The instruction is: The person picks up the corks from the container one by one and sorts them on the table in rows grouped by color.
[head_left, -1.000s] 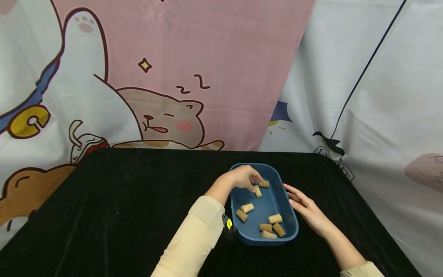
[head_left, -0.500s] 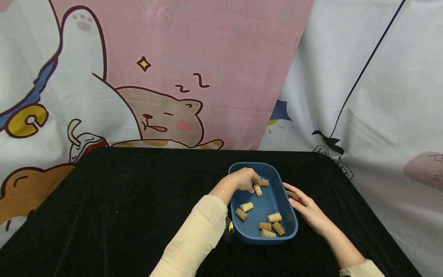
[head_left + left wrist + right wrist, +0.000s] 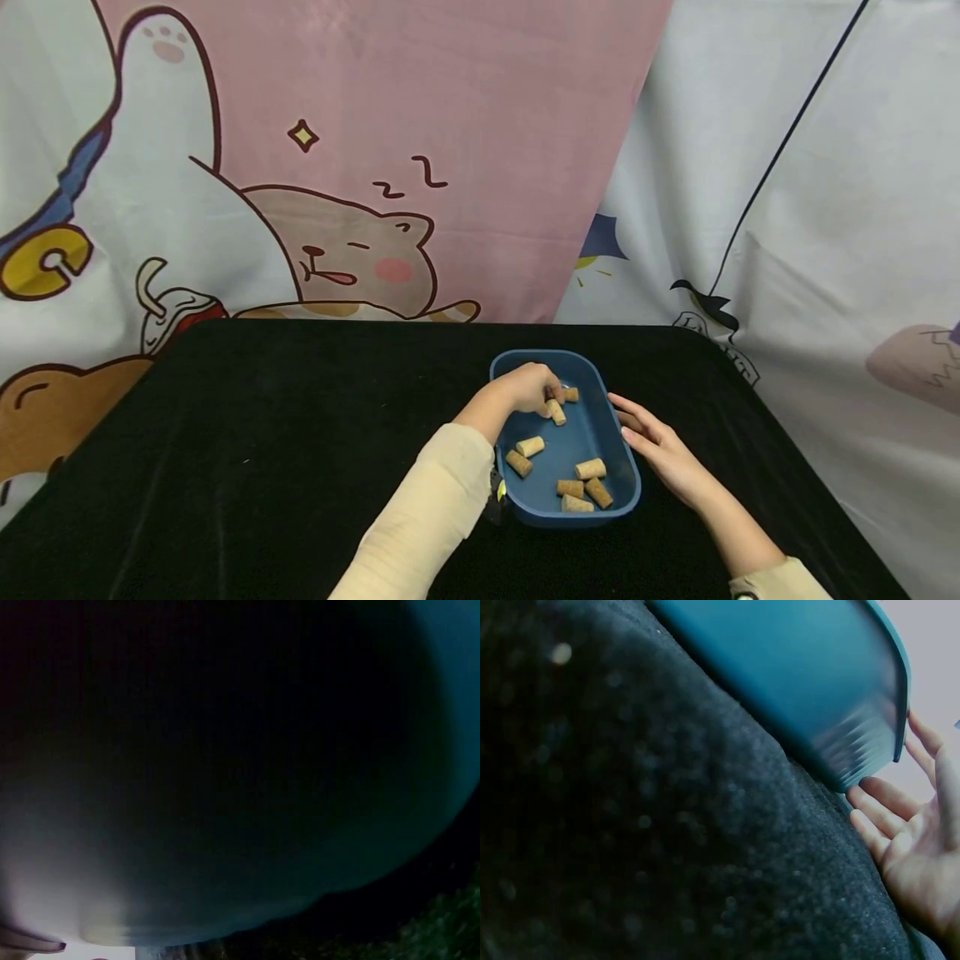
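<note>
A blue plastic bin (image 3: 592, 400) on the black-covered table holds several cylindrical corks, some pale, some darker brown. My left hand (image 3: 523, 387) reaches over its left rim, thumb and fingers bent round the upper end of a pale cork (image 3: 556, 412). A brown cork (image 3: 571, 395) lies just beyond those fingers. Outside the right wall, my right hand (image 3: 663, 450) rests its extended fingertips against the bin. In the right wrist view, the fingers of this right hand (image 3: 907, 825) lie spread at the bin's corner (image 3: 840, 761). The left wrist view is mostly dark.
Two corks, one pale (image 3: 530, 447) and one brown (image 3: 519, 463), lie near the bin's left wall. Several more, including a pale cork (image 3: 590, 468), cluster at the near end. Behind the black tablecloth (image 3: 300, 450) hangs a printed cartoon curtain (image 3: 525, 167).
The fingers of my left hand have drawn in closer to the pale cork. My right hand keeps its place at the bin's side. The whole view has shifted slightly.
</note>
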`<action>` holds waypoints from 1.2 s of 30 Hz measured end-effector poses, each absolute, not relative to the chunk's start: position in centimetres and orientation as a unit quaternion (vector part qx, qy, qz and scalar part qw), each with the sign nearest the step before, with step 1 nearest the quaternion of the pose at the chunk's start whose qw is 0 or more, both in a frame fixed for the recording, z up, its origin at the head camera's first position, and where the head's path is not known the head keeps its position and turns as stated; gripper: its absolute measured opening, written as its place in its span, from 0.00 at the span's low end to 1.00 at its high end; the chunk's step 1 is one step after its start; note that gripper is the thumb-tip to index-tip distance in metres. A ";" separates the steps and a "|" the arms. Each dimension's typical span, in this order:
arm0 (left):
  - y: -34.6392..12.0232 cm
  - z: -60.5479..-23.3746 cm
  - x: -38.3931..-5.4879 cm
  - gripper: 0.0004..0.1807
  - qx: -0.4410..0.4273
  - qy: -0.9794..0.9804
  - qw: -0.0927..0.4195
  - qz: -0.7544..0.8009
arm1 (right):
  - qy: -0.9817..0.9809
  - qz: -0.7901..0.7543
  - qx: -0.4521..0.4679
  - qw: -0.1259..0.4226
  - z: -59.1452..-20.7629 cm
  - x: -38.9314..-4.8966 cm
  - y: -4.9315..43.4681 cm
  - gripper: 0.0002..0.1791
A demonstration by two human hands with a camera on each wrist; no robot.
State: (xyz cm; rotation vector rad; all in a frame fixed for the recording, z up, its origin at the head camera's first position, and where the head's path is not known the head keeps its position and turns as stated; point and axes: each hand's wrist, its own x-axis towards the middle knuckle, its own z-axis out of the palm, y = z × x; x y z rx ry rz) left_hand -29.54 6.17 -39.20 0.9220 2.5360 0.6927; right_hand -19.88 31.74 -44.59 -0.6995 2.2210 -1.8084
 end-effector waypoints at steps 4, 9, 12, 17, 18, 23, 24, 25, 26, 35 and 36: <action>6.0 -39.1 -29.4 0.08 0.334 0.891 0.177 0.250 | 0.751 -0.609 -0.236 0.094 -44.6 -19.9 31.7 0.28; 5.9 -39.0 -29.5 0.07 0.340 0.885 0.174 0.268 | 0.758 -0.605 -0.228 0.091 -44.7 -19.9 31.6 0.28; 5.8 -39.0 -29.5 0.07 0.345 0.879 0.168 0.283 | 0.760 -0.603 -0.224 0.090 -44.7 -20.0 31.6 0.28; 5.5 -38.6 -29.6 0.09 0.352 0.871 0.156 0.306 | 0.761 -0.604 -0.218 0.090 -44.7 -20.0 31.5 0.28; 5.4 -38.5 -29.6 0.09 0.354 0.869 0.154 0.310 | 0.761 -0.604 -0.218 0.090 -44.7 -20.0 31.5 0.28; 4.8 -37.9 -29.6 0.10 0.357 0.857 0.143 0.342 | 0.759 -0.606 -0.220 0.091 -44.6 -20.0 31.5 0.28; 4.7 -37.8 -29.6 0.10 0.357 0.854 0.140 0.350 | 0.760 -0.605 -0.220 0.090 -44.6 -20.0 31.5 0.28; 4.5 -37.6 -29.5 0.10 0.357 0.852 0.137 0.359 | 0.760 -0.605 -0.220 0.089 -44.6 -20.0 31.5 0.28; 4.3 -37.5 -29.5 0.10 0.358 0.849 0.133 0.366 | 0.760 -0.605 -0.221 0.087 -44.6 -20.0 31.6 0.28; 2.7 -36.7 -28.5 0.15 0.370 0.821 0.094 0.424 | 0.766 -0.599 -0.219 0.082 -44.7 -19.9 31.6 0.28; 2.4 -36.6 -28.3 0.15 0.369 0.818 0.092 0.432 | 0.765 -0.600 -0.219 0.082 -44.7 -19.9 31.6 0.28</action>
